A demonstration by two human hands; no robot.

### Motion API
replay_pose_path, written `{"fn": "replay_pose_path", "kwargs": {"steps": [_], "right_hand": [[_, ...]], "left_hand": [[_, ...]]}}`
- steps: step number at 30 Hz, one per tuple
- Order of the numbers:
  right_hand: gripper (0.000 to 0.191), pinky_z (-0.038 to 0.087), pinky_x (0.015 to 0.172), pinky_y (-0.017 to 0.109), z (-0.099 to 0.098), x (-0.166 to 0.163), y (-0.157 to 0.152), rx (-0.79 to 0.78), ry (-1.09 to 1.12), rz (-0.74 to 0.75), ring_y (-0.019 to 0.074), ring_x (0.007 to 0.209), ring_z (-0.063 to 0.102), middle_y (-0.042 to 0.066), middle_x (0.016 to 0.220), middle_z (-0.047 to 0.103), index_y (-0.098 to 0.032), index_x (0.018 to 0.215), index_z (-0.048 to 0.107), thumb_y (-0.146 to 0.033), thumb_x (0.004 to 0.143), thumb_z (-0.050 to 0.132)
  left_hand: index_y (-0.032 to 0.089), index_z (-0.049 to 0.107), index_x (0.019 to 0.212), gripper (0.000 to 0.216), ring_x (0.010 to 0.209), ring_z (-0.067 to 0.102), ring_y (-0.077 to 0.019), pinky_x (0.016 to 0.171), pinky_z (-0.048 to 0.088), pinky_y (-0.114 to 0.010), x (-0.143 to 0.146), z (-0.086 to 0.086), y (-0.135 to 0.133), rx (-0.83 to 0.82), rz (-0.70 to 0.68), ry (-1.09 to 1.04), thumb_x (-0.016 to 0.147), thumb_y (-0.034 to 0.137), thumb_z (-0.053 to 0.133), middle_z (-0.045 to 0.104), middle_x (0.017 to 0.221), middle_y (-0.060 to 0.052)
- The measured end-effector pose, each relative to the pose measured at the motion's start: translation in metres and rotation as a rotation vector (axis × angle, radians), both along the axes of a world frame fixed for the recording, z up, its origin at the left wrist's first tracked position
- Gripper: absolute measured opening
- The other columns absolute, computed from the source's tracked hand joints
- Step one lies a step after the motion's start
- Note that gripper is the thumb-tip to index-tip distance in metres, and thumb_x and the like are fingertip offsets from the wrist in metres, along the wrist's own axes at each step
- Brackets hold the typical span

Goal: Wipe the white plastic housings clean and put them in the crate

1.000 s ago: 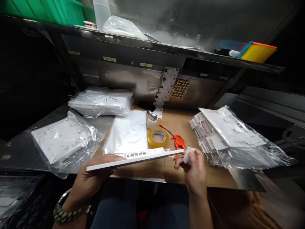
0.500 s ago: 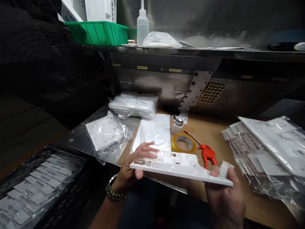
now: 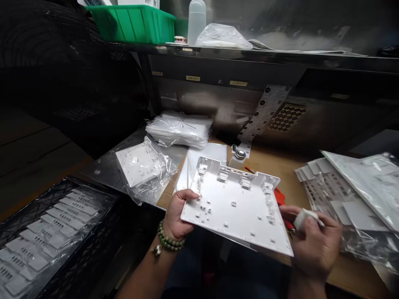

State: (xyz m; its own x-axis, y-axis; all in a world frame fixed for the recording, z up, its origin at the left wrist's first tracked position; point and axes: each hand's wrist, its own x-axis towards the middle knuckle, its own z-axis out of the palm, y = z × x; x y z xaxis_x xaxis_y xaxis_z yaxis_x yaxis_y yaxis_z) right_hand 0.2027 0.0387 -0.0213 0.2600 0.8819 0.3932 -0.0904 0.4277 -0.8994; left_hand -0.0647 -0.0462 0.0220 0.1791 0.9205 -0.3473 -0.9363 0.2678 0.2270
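Observation:
A flat white plastic panel, with small posts and clips on its upward face, is tilted toward me above the bench edge. My left hand grips its left side, thumb on top, a bead bracelet at the wrist. Beside the panel's right edge, my right hand is closed on a folded white cloth, slightly blurred. Partly covered by the panel and that hand is a red air blow gun. Behind the panel stand a small pump bottle and a stack of clear plastic bags.
A bagged white panel lies at left, with a tied bundle of bags behind it. Bagged panels are piled at right. A black crate holds several wrapped parts at lower left. Overhead, a shelf carries a green bin.
The panel has turned from nearly edge-on to showing its clipped inner face. My right hand has come off its edge and moved right with the cloth. The view has shifted slightly.

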Motion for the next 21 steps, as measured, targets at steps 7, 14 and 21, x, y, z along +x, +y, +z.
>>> {"fn": "replay_pose_path", "kwargs": {"steps": [7, 14, 21], "right_hand": [[0.02, 0.054, 0.088, 0.032, 0.044, -0.038, -0.052, 0.254, -0.521, 0.139, 0.0189, 0.099, 0.067, 0.006, 0.103, 0.069, -0.021, 0.107, 0.074, -0.014, 0.087, 0.074], [0.021, 0.056, 0.067, 0.028, 0.065, -0.106, -0.094, 0.508, -0.618, 0.423, 0.0153, 0.076, 0.062, 0.007, 0.088, 0.066, -0.014, 0.105, 0.075, -0.004, 0.088, 0.069], [0.025, 0.054, 0.063, 0.032, 0.057, -0.097, -0.089, 0.573, -0.678, 0.458, 0.0171, 0.072, 0.063, 0.007, 0.086, 0.068, -0.013, 0.108, 0.074, -0.001, 0.086, 0.071]], "left_hand": [[0.012, 0.044, 0.151, 0.08, 0.111, 0.072, -0.0361, 0.109, 0.048, -0.057, 0.022, 0.024, -0.004, -0.011, 0.264, 0.126, 0.074, -0.001, 0.057, 0.077, 0.119, -0.016], [0.017, 0.037, 0.157, 0.068, 0.113, 0.072, -0.0324, 0.11, 0.05, -0.049, 0.039, 0.041, -0.009, 0.057, 0.299, 0.193, 0.091, 0.008, 0.053, 0.07, 0.135, -0.016], [0.029, 0.032, 0.16, 0.074, 0.113, 0.073, -0.032, 0.111, 0.05, -0.052, 0.038, 0.028, -0.008, 0.069, 0.356, 0.233, 0.093, 0.009, 0.056, 0.067, 0.14, -0.011]]}}
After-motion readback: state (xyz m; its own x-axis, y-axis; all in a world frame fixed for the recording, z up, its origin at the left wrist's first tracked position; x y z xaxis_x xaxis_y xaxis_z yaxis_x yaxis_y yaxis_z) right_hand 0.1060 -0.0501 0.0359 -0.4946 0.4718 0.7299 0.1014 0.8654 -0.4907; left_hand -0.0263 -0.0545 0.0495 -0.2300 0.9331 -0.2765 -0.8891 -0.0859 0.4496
